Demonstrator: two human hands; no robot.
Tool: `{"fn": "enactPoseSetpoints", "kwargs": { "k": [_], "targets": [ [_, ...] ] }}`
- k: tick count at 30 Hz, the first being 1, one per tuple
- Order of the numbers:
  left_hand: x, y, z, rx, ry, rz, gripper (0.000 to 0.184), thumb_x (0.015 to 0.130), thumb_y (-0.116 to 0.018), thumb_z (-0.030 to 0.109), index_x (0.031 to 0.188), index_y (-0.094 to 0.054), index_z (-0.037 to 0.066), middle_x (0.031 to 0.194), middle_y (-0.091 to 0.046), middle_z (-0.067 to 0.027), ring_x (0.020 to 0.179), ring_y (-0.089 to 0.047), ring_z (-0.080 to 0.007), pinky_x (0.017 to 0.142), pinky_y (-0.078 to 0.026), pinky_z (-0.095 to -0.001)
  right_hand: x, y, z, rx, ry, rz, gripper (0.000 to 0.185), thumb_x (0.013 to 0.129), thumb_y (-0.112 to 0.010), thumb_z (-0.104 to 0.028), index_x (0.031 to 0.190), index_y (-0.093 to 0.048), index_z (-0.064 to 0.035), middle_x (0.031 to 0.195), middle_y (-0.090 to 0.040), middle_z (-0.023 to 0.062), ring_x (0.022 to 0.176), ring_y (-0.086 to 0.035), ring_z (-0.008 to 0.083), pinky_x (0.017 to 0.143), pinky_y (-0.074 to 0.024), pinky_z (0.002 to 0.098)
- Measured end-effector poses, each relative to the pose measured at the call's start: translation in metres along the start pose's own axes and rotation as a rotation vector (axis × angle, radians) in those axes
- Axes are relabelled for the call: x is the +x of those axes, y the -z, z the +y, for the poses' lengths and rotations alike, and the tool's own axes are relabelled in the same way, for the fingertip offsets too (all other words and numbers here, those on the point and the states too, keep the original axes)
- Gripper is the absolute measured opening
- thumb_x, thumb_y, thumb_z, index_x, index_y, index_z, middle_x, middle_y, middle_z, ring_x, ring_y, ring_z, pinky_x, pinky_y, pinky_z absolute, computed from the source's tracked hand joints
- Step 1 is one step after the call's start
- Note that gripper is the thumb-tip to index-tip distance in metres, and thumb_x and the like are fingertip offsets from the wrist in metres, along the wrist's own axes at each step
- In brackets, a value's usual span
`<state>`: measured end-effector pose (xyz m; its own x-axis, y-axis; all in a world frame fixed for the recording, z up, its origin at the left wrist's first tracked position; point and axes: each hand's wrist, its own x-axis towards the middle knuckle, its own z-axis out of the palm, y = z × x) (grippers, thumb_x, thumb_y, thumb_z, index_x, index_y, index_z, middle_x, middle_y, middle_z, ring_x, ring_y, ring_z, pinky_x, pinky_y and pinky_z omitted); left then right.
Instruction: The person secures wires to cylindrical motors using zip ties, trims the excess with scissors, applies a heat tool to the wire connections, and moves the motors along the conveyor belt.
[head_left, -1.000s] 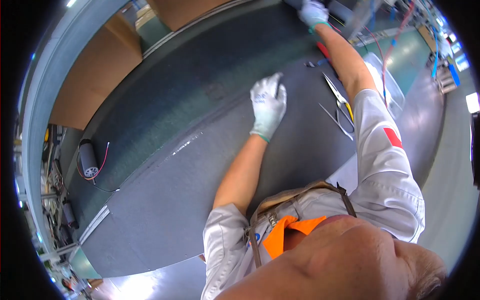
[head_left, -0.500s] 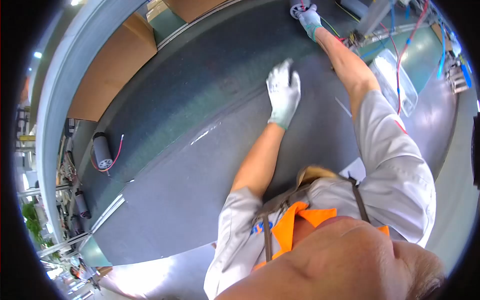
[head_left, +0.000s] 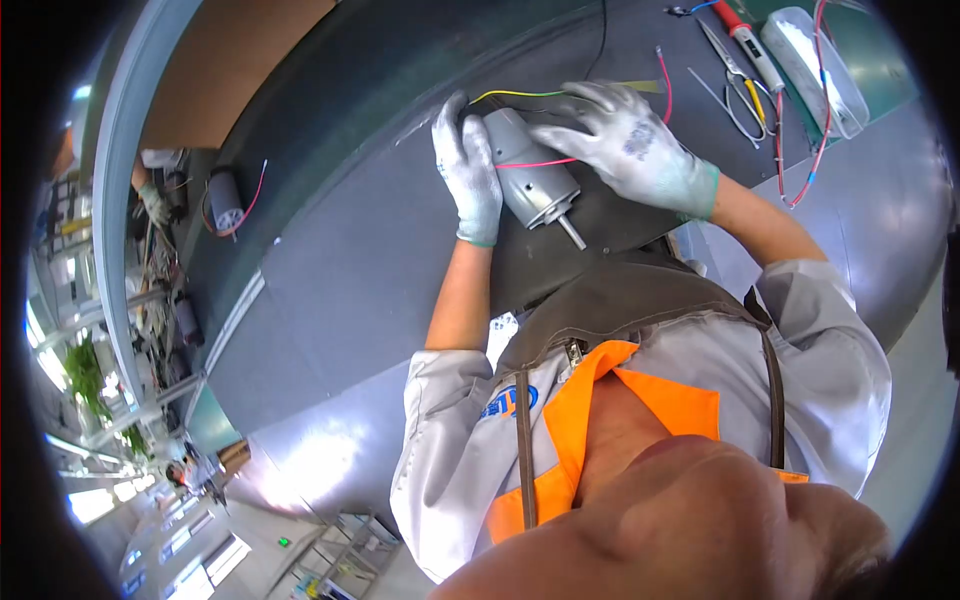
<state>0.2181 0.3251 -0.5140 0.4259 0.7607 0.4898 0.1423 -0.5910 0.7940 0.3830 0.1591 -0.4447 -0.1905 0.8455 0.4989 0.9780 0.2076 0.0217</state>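
Between the left hand (head_left: 467,182) and right hand (head_left: 640,150) lies one grey motor (head_left: 534,182), likely heavy, stiff and smooth, best gripped by its casing (head_left: 545,190) (the leads (head_left: 517,93) look fragile). The left rests along its side, thumb and fingers apart; the right arches over the leads, whether pinching one I cannot tell. Beyond the right: one pair of scissors (head_left: 735,70), one red-handled tool (head_left: 747,40), one tray (head_left: 856,117); left of the left, a second motor (head_left: 224,192).
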Motion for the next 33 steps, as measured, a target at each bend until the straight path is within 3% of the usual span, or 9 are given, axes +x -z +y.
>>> {"fn": "enactPoseSetpoints", "kwargs": {
  "k": [3,7,10,12,16,20,24,27,33],
  "targets": [
    [-0.021,0.015,0.006,-0.184,0.080,0.013,0.033,0.103,-0.051,0.009,0.134,-0.053,-0.003,0.131,-0.058,-0.0133,0.121,-0.055,-0.0203,0.107,-0.040,-0.0328,0.021,-0.051,0.006,0.025,0.018,0.031,0.060,0.086,-0.057,-0.012,0.145,-0.047,-0.0142,0.114,-0.066,0.0186,0.115,-0.060,0.0416,0.107,-0.0372,0.0616],
    [-0.029,0.052,0.010,0.326,-0.045,-0.007,0.039,0.102,-0.056,0.016,0.134,-0.051,-0.005,0.121,-0.061,-0.0191,0.111,-0.062,-0.0298,0.099,-0.048,-0.0365,0.056,-0.018,0.036,0.092,-0.233,-0.215,0.019,0.085,-0.065,-0.025,0.085,-0.065,-0.0056,0.076,-0.068,0.0182,0.080,-0.069,0.0350,0.071,-0.0542,0.0479],
    [0.001,0.109,0.030,-0.541,1.050,-0.726,0.065,0.102,-0.045,0.056,0.133,-0.056,0.000,0.118,-0.067,-0.0170,0.101,-0.067,-0.0293,0.092,-0.053,-0.0357,0.084,0.031,0.007,0.747,0.133,-0.292,0.024,0.086,-0.064,-0.026,0.084,-0.067,-0.0033,0.066,-0.060,0.0169,0.062,-0.063,0.0323,0.059,-0.0497,0.0418],
    [0.016,0.091,0.013,-0.522,1.085,-0.720,0.086,0.092,-0.035,0.079,0.132,-0.060,0.008,0.117,-0.068,-0.0160,0.093,-0.069,-0.0239,0.076,-0.057,-0.0381,0.095,0.006,-0.070,0.842,0.132,-0.485,0.022,0.080,-0.066,-0.024,0.074,-0.065,-0.0033,0.063,-0.061,0.0158,0.057,-0.063,0.0313,0.054,-0.0486,0.0441],
    [0.053,0.078,0.086,0.250,0.857,-0.885,0.085,0.090,-0.036,0.081,0.114,-0.068,0.006,0.082,-0.065,-0.0034,0.066,-0.059,-0.0104,0.060,-0.050,-0.0268,0.066,-0.063,-0.205,0.987,0.361,-0.342,0.022,0.077,-0.070,-0.022,0.084,-0.068,-0.0010,0.072,-0.067,0.0199,0.067,-0.069,0.0355,0.057,-0.0537,0.0476],
    [0.036,0.068,0.042,0.201,0.817,-0.678,0.058,0.101,-0.043,0.062,0.097,-0.071,0.011,0.070,-0.054,0.0039,0.056,-0.043,-0.0040,0.049,-0.034,-0.0203,0.030,0.012,-0.092,0.968,0.088,-0.434,0.041,0.092,-0.061,-0.044,0.105,-0.069,-0.0064,0.097,-0.069,0.0189,0.091,-0.067,0.0362,0.079,-0.0534,0.0464],
    [0.010,0.048,-0.002,0.340,0.158,-0.404,0.054,0.107,-0.045,0.042,0.101,-0.064,-0.008,0.068,-0.057,-0.0140,0.065,-0.043,-0.0173,0.062,-0.044,-0.0386,-0.098,0.043,0.060,0.639,-0.677,0.039,0.033,0.097,-0.063,-0.029,0.117,-0.067,-0.0030,0.102,-0.070,0.0156,0.093,-0.068,0.0255,0.084,-0.0541,0.0348],
    [0.011,0.041,0.015,0.360,0.297,-0.443,0.050,0.107,-0.045,0.040,0.106,-0.066,-0.006,0.075,-0.063,-0.0231,0.066,-0.050,-0.0226,0.067,-0.047,-0.0404,-0.166,0.067,0.094,0.303,-1.117,-0.004,0.024,0.095,-0.062,-0.022,0.114,-0.070,-0.0085,0.072,-0.061,0.0076,0.050,-0.053,0.0133,0.052,-0.0450,0.0322],
    [0.010,0.033,0.025,0.411,0.161,-0.505,0.046,0.106,-0.046,0.038,0.111,-0.067,-0.003,0.082,-0.067,-0.0272,0.072,-0.065,-0.0387,0.069,-0.049,-0.0435,-0.184,0.037,0.079,-0.136,-1.035,-0.213,0.042,0.090,-0.065,-0.017,0.130,-0.057,-0.0048,0.108,-0.066,0.0200,0.101,-0.064,0.0364,0.083,-0.0516,0.0447]
  ]
}}
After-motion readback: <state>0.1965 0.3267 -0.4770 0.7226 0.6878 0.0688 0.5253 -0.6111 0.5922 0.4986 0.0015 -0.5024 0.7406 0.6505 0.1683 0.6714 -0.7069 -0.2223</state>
